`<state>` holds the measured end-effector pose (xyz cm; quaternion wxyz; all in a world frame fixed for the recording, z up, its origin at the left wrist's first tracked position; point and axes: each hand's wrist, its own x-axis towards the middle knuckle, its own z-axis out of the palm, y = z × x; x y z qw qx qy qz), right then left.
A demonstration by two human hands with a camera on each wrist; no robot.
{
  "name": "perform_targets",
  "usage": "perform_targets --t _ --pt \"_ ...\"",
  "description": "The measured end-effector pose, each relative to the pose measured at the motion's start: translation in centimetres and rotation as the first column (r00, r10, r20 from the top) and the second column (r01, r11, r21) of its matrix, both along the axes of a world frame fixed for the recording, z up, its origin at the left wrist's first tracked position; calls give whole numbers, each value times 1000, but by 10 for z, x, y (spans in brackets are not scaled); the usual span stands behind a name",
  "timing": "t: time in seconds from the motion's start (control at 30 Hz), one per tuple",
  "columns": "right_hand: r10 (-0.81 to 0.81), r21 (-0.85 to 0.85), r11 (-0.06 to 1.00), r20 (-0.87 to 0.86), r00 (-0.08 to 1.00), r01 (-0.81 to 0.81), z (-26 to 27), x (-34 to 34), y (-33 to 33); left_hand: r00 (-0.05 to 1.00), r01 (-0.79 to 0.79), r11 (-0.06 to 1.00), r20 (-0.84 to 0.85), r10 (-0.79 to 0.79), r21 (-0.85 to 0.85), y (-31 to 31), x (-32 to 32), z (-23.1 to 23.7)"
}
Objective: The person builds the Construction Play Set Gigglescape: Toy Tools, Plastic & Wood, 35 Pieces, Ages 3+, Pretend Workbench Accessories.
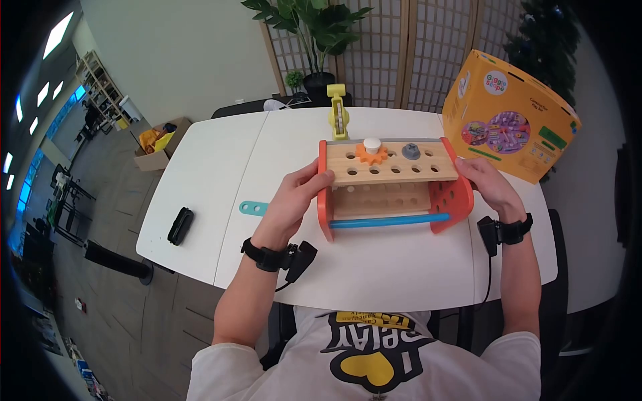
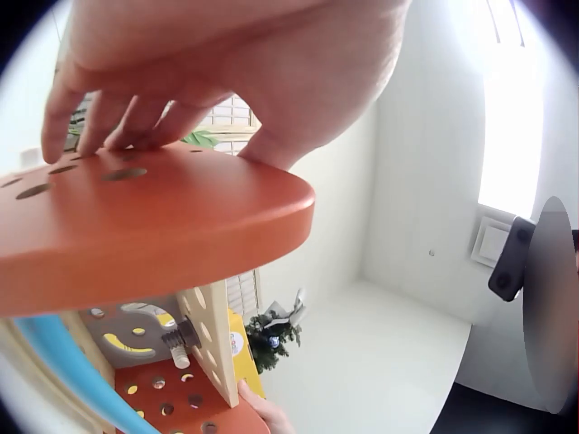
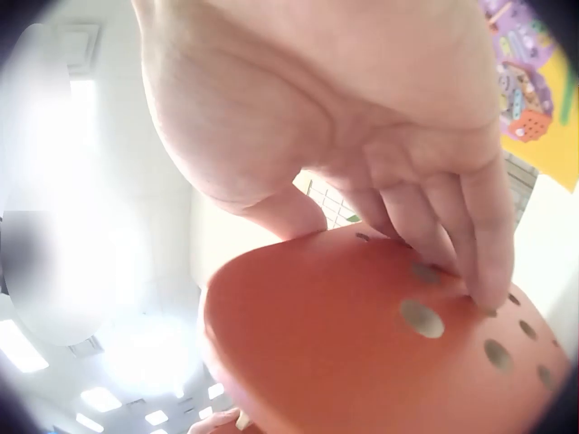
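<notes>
A toy workbench (image 1: 388,179) of pale wood with red side panels is held between both hands, its open front toward the person. My left hand (image 1: 294,197) grips the left panel (image 2: 163,226), thumb at the top edge and fingers on its outer face. The right hand (image 1: 490,186) holds the right panel (image 3: 317,316) likewise, its fingertips beside the holes. On the perforated top sit an orange gear (image 1: 363,160) with a white bolt (image 1: 372,144) through it and a grey bolt (image 1: 411,154), whose threaded end shows below in the left wrist view. A blue rod (image 1: 391,221) spans the lower front.
Behind the workbench on the white table (image 1: 374,274) stands a yellow-green toy piece (image 1: 338,113). A large orange-yellow box (image 1: 508,120) is at the back right. To the left lie a teal strip with holes (image 1: 252,208) and a black case (image 1: 180,226).
</notes>
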<state>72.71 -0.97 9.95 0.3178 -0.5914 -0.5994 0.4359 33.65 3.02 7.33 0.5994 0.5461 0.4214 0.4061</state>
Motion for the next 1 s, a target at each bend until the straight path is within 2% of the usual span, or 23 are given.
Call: perform_targets --t 0.07,0.17,0.23,0.27,0.43,0.57,0.6,0.8,0.9,0.93,1.0 --pt "16 86 996 -63 998 -11 -2 -6 -4 996 9 999 83 -13 49 1 -5 1" --pt "41 221 975 -144 989 -9 -5 -14 -6 998 21 997 59 -25 71 -2 -7 6" --pt "22 261 964 -229 973 40 -11 -18 -9 1000 19 983 13 -21 183 -6 -4 4" --pt "4 247 967 -249 968 59 -13 -18 -10 1000 17 971 -9 -15 240 -8 -3 3" --pt "-42 167 981 -289 956 94 -24 -13 -22 997 25 977 -74 -9 210 -14 -3 -4" --pt "-75 230 967 -161 984 111 -27 -21 -36 999 9 985 -44 -1 175 -22 -4 -11" --pt "-90 251 961 -107 990 114 -30 -22 -40 999 -1 996 -46 5 86 -28 -4 -9" --pt "-234 290 938 122 964 191 -38 -38 -48 998 51 989 -52 -44 137 -32 -4 -21" --pt "-256 310 935 245 935 174 -34 -40 -53 977 105 977 -204 -67 184 -26 -19 -23" --pt "-265 321 933 297 917 165 -31 -40 -55 921 84 972 -389 8 219 -21 -26 -22" --pt "-280 362 921 356 892 144 -28 -39 -58 699 71 954 -697 160 291 -10 -52 -24"
